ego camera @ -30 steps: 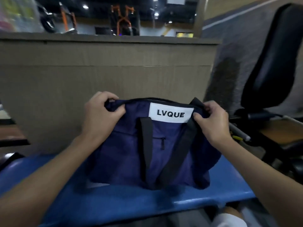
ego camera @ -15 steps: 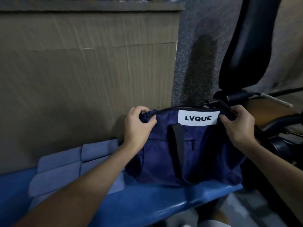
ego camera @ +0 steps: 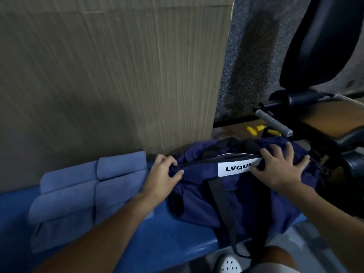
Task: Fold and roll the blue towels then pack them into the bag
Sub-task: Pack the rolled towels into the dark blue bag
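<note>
A wooden panel (ego camera: 118,75) rises right behind the bench (ego camera: 167,243) on the far side, closing off any way round the rolled towels (ego camera: 82,190) on the left and the bag (ego camera: 236,198) on the right. Past the bag to the right, a grey handle (ego camera: 273,123) and a black machine frame (ego camera: 291,99) crowd in close. The near strip of bench before me lies open for my hand.

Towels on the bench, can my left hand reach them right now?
Probably yes: the towels lie just left of the left hand on the bench, nothing between, but it must release the bag first.
</note>
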